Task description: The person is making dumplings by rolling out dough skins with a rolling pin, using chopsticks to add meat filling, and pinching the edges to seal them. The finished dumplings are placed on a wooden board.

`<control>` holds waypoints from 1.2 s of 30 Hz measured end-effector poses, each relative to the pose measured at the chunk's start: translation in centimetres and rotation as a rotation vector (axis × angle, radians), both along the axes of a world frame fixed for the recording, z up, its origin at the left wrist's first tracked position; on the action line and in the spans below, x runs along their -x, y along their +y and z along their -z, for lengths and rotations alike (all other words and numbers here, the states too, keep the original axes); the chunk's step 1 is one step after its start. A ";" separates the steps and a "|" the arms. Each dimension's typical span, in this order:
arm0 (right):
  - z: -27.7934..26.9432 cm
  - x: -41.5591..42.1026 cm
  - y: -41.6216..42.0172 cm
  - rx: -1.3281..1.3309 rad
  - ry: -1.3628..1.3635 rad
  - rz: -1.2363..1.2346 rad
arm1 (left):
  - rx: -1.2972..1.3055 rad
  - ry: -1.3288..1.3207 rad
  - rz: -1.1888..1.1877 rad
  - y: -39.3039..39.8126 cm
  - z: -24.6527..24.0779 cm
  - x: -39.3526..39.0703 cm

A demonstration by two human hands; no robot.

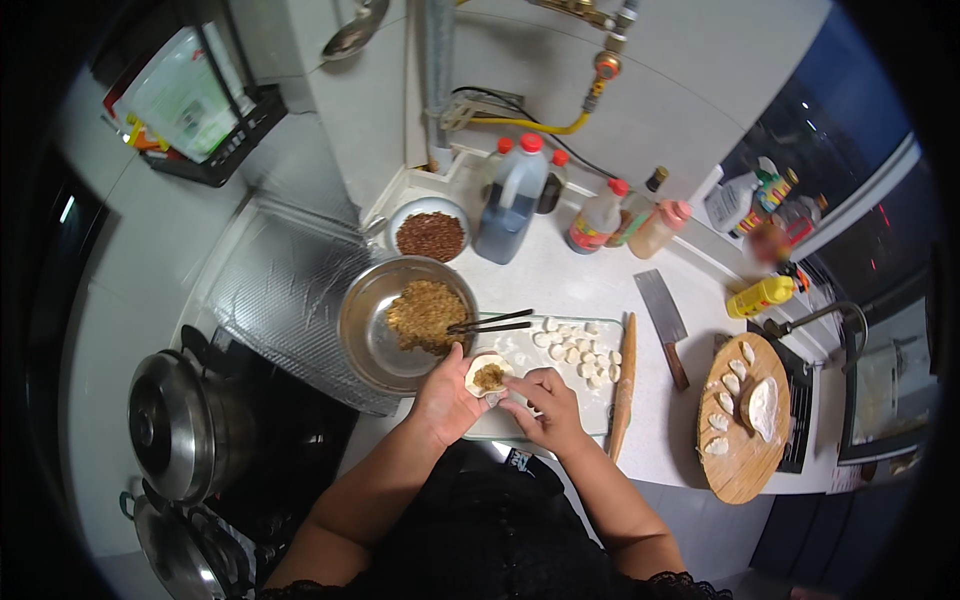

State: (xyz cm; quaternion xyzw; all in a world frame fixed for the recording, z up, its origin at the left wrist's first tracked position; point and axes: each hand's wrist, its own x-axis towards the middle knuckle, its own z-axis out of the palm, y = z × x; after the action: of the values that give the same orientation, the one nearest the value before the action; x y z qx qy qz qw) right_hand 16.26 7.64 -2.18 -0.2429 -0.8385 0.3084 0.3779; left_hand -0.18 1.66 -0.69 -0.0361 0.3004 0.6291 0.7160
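My left hand [448,397] holds a round dough wrapper [480,367] with a mound of brown filling [489,377] at its middle. The fingers of my right hand [546,409] touch the wrapper's right edge. Just behind is a steel bowl [367,360] of filling, with black chopsticks [502,326] resting in it. Small floured dough pieces [574,350] lie on a cutting board [487,429], and a wooden rolling pin [624,382] lies along its right edge. Folded dumplings [726,403] and a small bowl of flour [761,409] are on a round wooden board [739,480].
A cleaver [661,307] lies right of the rolling pin. Sauce bottles [512,202] and a bowl of reddish-brown bits [430,234] stand at the back. To the left, a lidded steel pot [169,427] sits on the stove. A faucet [817,315] is at the right.
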 end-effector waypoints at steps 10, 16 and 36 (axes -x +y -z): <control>-1.9 -5.4 1.5 0.181 0.067 0.124 | -0.192 0.381 0.346 1.5 0.0 -6.4; -2.1 -7.4 1.8 0.284 0.192 0.291 | -0.161 0.494 0.245 1.8 -0.9 -8.5; -2.6 -10.5 0.5 0.893 0.294 0.172 | -0.351 0.361 0.138 1.4 -1.0 -10.9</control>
State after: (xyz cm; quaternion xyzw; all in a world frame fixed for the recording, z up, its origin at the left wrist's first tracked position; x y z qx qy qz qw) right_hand 26.77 8.12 0.37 -0.4038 -0.5387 0.6371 0.3754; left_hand 10.68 3.08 0.33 0.2221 0.3115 0.6175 0.6872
